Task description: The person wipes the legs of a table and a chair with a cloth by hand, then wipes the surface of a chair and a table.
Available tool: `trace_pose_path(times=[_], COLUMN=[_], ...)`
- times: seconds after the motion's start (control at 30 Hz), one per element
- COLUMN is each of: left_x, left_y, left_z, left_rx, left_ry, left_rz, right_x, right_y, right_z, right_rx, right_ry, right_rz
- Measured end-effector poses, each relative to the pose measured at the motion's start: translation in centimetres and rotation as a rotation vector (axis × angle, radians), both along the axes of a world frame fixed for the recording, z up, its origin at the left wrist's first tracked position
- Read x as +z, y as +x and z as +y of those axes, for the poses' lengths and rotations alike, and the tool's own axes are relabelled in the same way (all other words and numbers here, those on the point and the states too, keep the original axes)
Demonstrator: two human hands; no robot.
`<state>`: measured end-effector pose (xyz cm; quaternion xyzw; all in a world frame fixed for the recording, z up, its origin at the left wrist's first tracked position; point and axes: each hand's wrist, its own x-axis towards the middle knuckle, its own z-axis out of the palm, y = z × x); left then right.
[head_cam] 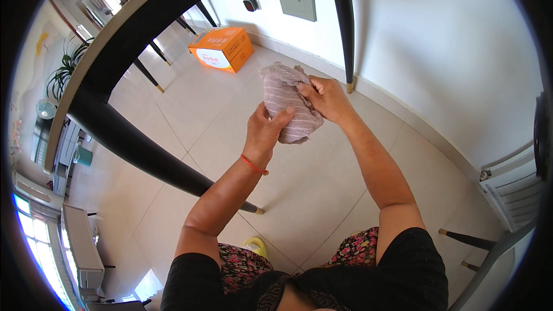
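A folded, pinkish-grey striped cloth (285,90) is held up between my two hands, above the tiled floor. My left hand (268,127) grips its lower left side, the thumb lying over the front. On the upper right edge, my right hand (326,97) pinches the fabric between thumb and fingers. The fingers behind the cloth are hidden. A red cord bracelet (254,165) circles my left wrist.
A table's black frame (93,73) curves along the left, with a leg (164,160) passing behind my left forearm. Another table leg (344,30) stands by the wall. Beyond sits an orange cardboard box (222,47). A white radiator (512,185) is at right.
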<state>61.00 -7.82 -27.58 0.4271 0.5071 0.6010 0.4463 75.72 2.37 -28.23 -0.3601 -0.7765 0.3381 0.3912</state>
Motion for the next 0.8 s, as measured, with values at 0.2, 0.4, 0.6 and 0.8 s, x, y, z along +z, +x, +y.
trace_pose_path(times=[0.2, 0.4, 0.6, 0.8], left_x=[0.7, -0.6, 1.0, 3.6], left_y=[-0.3, -1.7, -0.5, -1.0], left_z=[0.4, 0.6, -2.3, -4.3], left_rx=[0.220, 0.288, -0.236, -0.497], left_ry=[0.124, 0.220, 0.218, 0.092], left_rz=[0.470, 0.333, 0.083, 0.071], right_x=[-0.3, 2.1, 3.8, 5.5], right_y=[-0.1, -1.1, -1.1, 0.2], right_z=[-0.3, -2.1, -4.3, -5.1], right_rx=[0.232, 0.285, 0.534, 0.724], right_ry=[-0.172, -0.315, -0.575, -0.378], right_rz=[0.382, 0.537, 0.639, 0.334])
